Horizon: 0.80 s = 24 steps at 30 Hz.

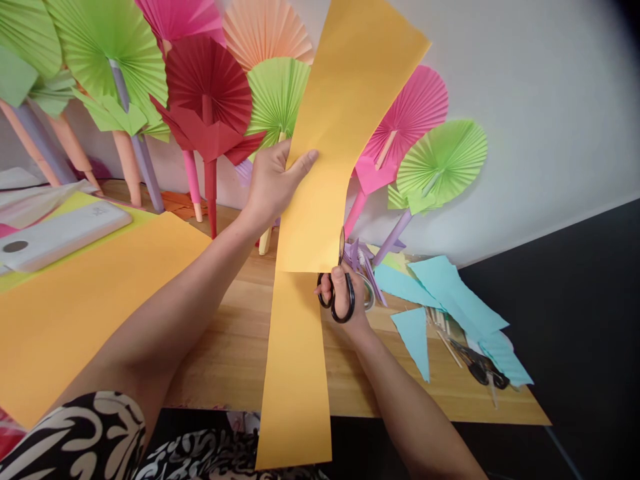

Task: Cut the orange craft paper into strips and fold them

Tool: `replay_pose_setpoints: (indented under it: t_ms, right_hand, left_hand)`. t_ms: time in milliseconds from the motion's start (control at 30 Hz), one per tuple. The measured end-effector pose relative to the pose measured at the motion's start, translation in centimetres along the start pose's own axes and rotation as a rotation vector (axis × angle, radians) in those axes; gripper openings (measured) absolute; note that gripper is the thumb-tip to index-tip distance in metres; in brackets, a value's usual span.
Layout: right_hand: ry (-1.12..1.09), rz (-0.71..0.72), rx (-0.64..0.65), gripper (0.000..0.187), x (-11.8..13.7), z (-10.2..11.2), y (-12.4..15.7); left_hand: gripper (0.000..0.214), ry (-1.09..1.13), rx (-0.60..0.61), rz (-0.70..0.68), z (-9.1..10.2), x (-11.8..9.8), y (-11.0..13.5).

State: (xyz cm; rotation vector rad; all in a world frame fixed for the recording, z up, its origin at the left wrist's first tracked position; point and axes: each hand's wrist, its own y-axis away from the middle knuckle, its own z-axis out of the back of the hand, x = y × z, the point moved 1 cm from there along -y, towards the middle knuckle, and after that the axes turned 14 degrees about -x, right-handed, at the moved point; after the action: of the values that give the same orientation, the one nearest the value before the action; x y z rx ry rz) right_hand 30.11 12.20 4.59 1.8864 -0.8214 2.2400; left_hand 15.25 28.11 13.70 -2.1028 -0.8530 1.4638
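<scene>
My left hand [277, 180] grips the left edge of a long yellow-orange paper sheet [345, 127], thumb on its front. The sheet is raised above the table and its upper right side curves. Black-handled scissors [336, 303] are in my right hand [345, 290], with fingers through the loops. Their blades point upward at the lower right corner of the raised paper; the paper partly hides them. Below hangs a yellow-orange strip [297, 373], reaching past the table's front edge. Whether it is joined to the upper sheet I cannot tell.
Pleated paper fans on rolled-paper stems, among them a dark red one [207, 87], lean along the wall. Yellow-orange sheets [100, 300] and a white device [65, 233] lie left. Blue paper pieces [455, 293] and another pair of scissors [483, 367] lie right on the wooden table [220, 347].
</scene>
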Motion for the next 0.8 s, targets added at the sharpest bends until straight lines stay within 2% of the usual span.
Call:
replay_pose_setpoints:
  t_ms: [100,567,800]
  right_hand:
    - [0.012,0.006,0.004,0.052,0.12,0.03,0.06]
    - [0.004,0.004,0.004,0.049,-0.25,-0.05,0.03]
    - [0.009,-0.004,-0.002,0.049,-0.1,-0.04,0.07]
  left_hand:
    - [0.042,0.013,0.038,0.019,0.03,-0.23,0.09]
    - [0.051,-0.026,0.042,0.023,0.08,0.17,0.02]
    - [0.043,0.006,0.048,0.046,0.07,-0.18,0.1]
